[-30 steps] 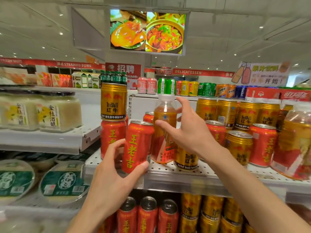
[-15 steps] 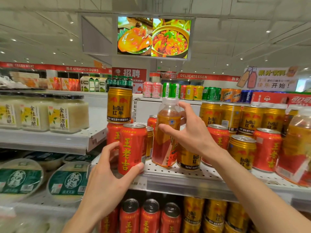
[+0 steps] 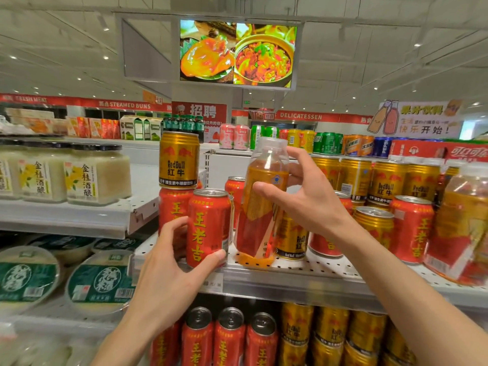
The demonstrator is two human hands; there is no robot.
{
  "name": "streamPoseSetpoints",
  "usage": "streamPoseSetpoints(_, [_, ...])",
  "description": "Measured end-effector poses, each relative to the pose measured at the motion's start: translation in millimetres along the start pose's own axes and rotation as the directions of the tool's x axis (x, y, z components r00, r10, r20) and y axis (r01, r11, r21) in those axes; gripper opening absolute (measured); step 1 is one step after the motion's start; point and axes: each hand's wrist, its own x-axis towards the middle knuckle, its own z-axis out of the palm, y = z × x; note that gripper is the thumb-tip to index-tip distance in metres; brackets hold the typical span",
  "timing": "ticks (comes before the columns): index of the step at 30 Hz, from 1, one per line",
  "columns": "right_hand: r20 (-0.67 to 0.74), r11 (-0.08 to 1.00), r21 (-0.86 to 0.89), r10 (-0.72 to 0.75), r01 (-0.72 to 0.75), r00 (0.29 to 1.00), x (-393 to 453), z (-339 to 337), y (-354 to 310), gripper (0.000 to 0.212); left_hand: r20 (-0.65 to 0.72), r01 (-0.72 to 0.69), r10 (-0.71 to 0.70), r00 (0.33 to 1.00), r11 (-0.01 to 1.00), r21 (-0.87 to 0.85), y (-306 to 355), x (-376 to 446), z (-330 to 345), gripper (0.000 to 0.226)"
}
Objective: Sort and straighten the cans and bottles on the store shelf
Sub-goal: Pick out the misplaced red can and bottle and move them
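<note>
My left hand [image 3: 169, 262] wraps a red herbal-tea can [image 3: 208, 228] that stands at the front left of the white perforated shelf [image 3: 303, 270]. My right hand [image 3: 309, 196] grips an orange tea bottle [image 3: 261, 199] with a red label, tilted with its top leaning right and its base near the shelf front. A gold Red Bull can [image 3: 179, 159] is stacked on another red can [image 3: 171, 207] behind my left hand. Another gold can [image 3: 290, 239] stands behind the bottle.
Mixed red and gold cans [image 3: 412, 228] fill the shelf's right side, with a second orange bottle [image 3: 464, 223] at the far right. Jars of rice wine [image 3: 97, 175] stand on the left shelf, round tubs [image 3: 100, 281] below. More cans [image 3: 229, 336] line the lower shelf.
The bottle in my right hand has tipped and come forward toward the shelf's front. My left hand keeps its hold on the red can. The view has moved closer.
</note>
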Motion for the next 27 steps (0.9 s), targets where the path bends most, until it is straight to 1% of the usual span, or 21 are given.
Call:
streamPoseSetpoints(3, [-0.023, 0.994, 0.104, 0.036, -0.034, 0.999, -7, -10, -1, 0.087, 0.001, -0.037, 0.037, 0.999, 0.999, 0.027, 0, 2, 5, 0.071])
streamPoseSetpoints(6, [-0.031, 0.988, 0.145, 0.061, -0.056, 0.998, -20, -23, 0, 0.088, 0.010, -0.083, 0.082, 0.997, 0.993, 0.081, 2, 6, 14, 0.071])
streamPoseSetpoints(10, [-0.019, 0.985, 0.154, 0.086, -0.083, 0.996, -39, -37, 2, 0.076, 0.028, -0.165, 0.162, 0.986, 0.977, 0.138, 4, 15, 32, 0.073])
streamPoseSetpoints(13, [-0.037, 0.984, 0.143, 0.110, -0.104, 0.993, -49, -45, 5, 0.069, 0.046, -0.222, 0.217, 0.975, 0.946, 0.235, 4, 22, 43, 0.085])
streamPoseSetpoints(15, [-0.056, 0.982, 0.152, 0.124, -0.114, 0.991, -52, -50, 7, 0.067, 0.044, -0.235, 0.232, 0.972, 0.934, 0.268, 6, 25, 47, 0.092])
streamPoseSetpoints(18, [-0.088, 0.982, 0.143, 0.138, -0.125, 0.986, -55, -55, 10, 0.068, 0.030, -0.275, 0.279, 0.960, 0.912, 0.306, 7, 26, 47, 0.089])
streamPoseSetpoints(22, [-0.104, 0.985, 0.129, 0.132, -0.118, 0.986, -57, -58, 14, 0.072, -0.005, -0.258, 0.275, 0.961, 0.908, 0.329, 5, 20, 51, 0.082])
streamPoseSetpoints(27, [-0.103, 0.986, 0.121, 0.131, -0.119, 0.986, -59, -58, 14, 0.072, -0.030, -0.240, 0.266, 0.963, 0.907, 0.348, 3, 18, 56, 0.081])
